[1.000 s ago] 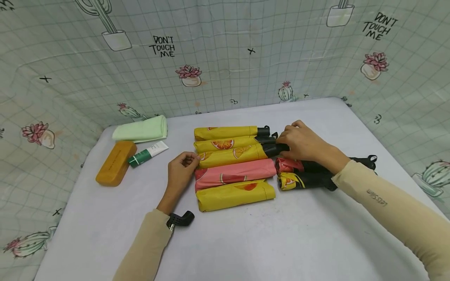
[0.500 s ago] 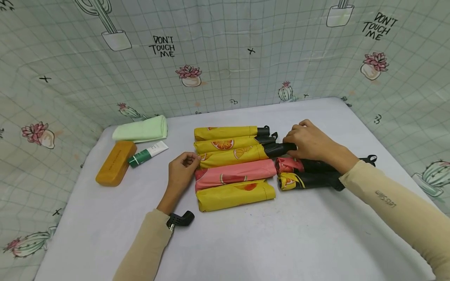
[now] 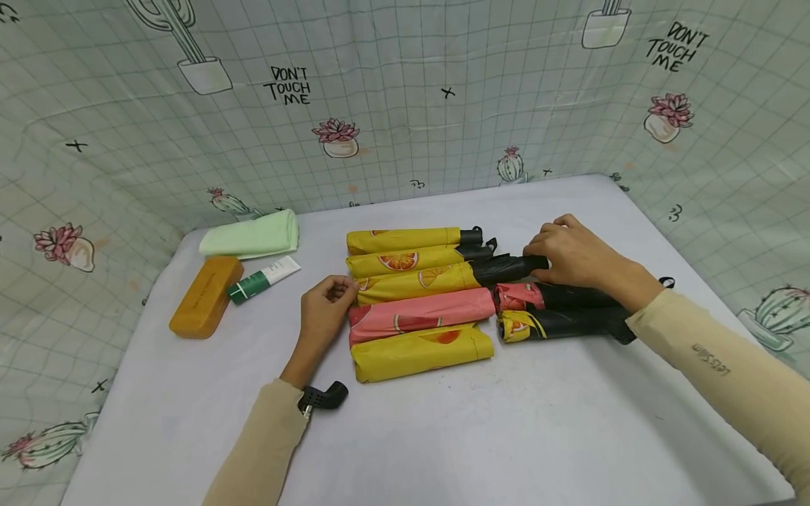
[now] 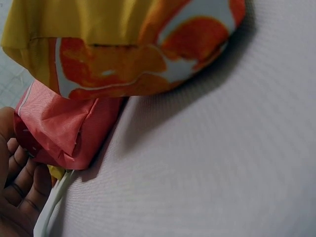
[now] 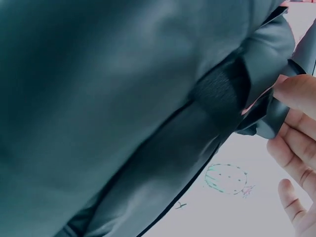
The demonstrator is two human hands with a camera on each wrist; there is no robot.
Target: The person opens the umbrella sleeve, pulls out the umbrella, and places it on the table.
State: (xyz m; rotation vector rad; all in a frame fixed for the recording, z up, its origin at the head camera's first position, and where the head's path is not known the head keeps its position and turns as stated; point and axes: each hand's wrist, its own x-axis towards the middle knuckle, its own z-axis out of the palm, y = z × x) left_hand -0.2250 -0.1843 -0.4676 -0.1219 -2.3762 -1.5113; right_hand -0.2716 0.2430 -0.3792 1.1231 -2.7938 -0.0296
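In the head view my left hand [image 3: 325,306] pinches the left end of a yellow orange-print sleeve [image 3: 420,281], the third from the back. From that sleeve's right end sticks a black folded umbrella [image 3: 506,268], its tip pinched by my right hand [image 3: 579,256]. In the right wrist view the right thumb and fingers [image 5: 296,94] hold black fabric. Behind lie two more yellow sleeves, a rear one [image 3: 401,240] and a middle one [image 3: 401,262], with black ends showing. In front are a pink sleeve [image 3: 424,315] and a yellow sleeve [image 3: 424,353].
Two bare black folded umbrellas, one with red print [image 3: 519,297] and one with yellow print [image 3: 563,323], lie under the right forearm. At the left are an orange-brown block [image 3: 207,297], a green-and-white tube [image 3: 262,279] and a folded pale green cloth [image 3: 249,235].
My right hand has moved right, drawing the black umbrella further out of the yellow sleeve. The left hand stays at the sleeve's left end.
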